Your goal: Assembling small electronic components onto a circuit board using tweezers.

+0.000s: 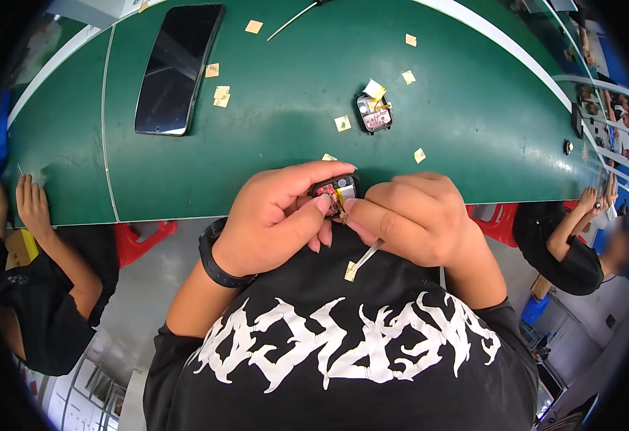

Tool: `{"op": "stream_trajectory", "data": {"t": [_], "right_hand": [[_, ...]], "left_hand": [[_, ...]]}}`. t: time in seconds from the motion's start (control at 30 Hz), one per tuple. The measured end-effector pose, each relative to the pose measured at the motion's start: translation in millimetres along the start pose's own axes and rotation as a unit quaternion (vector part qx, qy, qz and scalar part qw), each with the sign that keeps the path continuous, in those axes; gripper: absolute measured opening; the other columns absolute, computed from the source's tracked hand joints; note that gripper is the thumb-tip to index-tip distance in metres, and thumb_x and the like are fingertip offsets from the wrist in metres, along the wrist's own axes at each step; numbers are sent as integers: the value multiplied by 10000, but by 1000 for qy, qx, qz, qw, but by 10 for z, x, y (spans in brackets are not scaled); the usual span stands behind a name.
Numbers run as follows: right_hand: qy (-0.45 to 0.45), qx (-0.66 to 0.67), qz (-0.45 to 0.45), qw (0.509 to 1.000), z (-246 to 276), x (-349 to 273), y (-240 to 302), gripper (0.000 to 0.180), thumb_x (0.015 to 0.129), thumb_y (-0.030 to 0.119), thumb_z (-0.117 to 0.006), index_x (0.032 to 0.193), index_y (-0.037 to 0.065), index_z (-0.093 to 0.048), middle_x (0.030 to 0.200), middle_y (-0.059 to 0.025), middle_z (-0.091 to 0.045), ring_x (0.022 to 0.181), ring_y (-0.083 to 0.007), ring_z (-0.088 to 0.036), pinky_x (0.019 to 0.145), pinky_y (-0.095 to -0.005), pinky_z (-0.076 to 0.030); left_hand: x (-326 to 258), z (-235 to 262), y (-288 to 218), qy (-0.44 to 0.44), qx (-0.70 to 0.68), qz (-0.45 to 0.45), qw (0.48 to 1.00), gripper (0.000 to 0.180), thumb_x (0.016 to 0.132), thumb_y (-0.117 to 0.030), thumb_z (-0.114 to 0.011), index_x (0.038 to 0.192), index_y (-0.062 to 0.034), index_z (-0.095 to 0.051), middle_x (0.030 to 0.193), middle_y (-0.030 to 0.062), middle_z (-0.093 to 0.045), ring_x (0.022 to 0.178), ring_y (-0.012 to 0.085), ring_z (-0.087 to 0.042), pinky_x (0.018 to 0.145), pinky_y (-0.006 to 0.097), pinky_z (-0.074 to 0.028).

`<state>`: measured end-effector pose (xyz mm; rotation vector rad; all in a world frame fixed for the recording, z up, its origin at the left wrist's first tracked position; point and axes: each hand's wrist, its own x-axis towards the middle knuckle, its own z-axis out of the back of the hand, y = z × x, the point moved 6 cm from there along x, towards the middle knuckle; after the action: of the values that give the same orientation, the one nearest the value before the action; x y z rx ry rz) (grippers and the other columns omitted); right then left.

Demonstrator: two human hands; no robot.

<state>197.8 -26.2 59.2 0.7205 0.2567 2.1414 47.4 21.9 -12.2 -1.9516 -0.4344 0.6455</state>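
Close to my chest, at the table's near edge, my left hand (pixel 275 212) grips a small black device casing (pixel 336 192) between thumb and fingers. Inside the casing show a red circuit board, a silvery block and a strip of yellow tape. The fingertips of my right hand (pixel 418 215) touch the casing's right side. Held in that same hand are metal tweezers (pixel 367 256), pointing down toward me. A small cream paper square (pixel 350 271) is at their tips. My right fingers hide the rest of the tweezers.
On the green table (pixel 271 86), a second opened casing (pixel 375 113) lies ahead, with several cream squares scattered around. A black phone (pixel 178 68) lies at the far left, a thin screwdriver (pixel 293 20) at the back. Other people's hands (pixel 34 205) rest at both sides.
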Motion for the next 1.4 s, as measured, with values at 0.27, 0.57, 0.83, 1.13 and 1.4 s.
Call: {"op": "stream_trajectory", "data": {"t": [0.27,0.57,0.83,1.13,1.4], "right_hand": [[15,35,-64,997,-83,54,37,238,777,133,-806,980,65,-702,772,-21,-588,604,-172,-616,503,-318,-500],[-30,157,-107,981,-154,297,127,253,727,19,-819,952,63,-713,767,-35,-596,609,-191,-620,514,-324,-496],[-16,241,-154,958,-284,549,188,218,748,-19,-823,930,53,-727,757,-54,-653,611,-195,-640,526,-313,-508],[-37,268,-143,952,-478,747,227,265,717,45,-887,925,57,-724,751,-49,-660,619,-187,-650,514,-301,-497],[-98,-81,-460,879,-88,60,-499,382,777,121,-890,1085,27,-685,835,-25,-608,569,-83,-447,511,-247,-394]], "left_hand": [[-118,58,-176,-72,83,-83,990,420,948,49,-538,1359,2,-611,922,80,-696,685,106,-671,624,250,-550],[-329,224,-360,-42,119,-139,982,418,997,24,-477,1407,60,-549,1047,137,-695,770,131,-687,664,257,-589],[-526,452,-457,-38,145,-175,973,444,954,57,-474,1390,74,-556,1037,159,-703,760,146,-703,678,263,-596],[-737,748,-603,-131,193,-209,950,457,871,64,-590,1327,44,-625,908,133,-719,676,190,-680,660,305,-550],[-1613,2211,-530,-512,282,-87,807,313,1062,-171,-568,1320,-4,-631,881,16,-633,631,34,-505,547,170,-378]]}}
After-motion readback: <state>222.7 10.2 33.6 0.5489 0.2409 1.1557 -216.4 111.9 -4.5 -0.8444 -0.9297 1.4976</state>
